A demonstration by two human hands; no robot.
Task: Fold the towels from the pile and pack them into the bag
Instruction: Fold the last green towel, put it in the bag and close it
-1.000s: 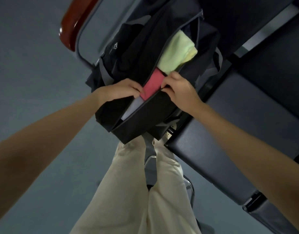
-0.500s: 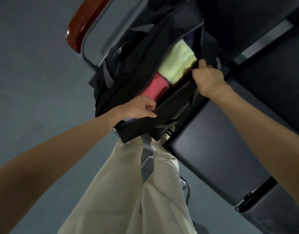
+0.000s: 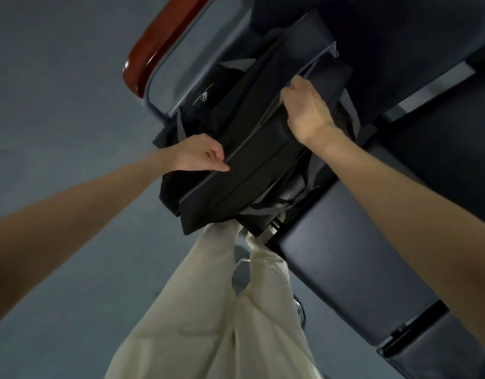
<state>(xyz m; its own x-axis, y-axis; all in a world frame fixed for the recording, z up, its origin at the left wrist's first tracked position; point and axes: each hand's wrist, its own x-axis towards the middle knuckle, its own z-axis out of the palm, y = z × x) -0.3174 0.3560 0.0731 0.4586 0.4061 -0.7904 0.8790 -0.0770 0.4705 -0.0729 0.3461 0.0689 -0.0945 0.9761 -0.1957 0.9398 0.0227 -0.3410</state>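
A black bag is seen lying slantwise on a dark seat, its near end hanging over the seat's edge. Its grey-edged opening, running from near left to far right, is drawn nearly closed. No towels can be made out inside it.
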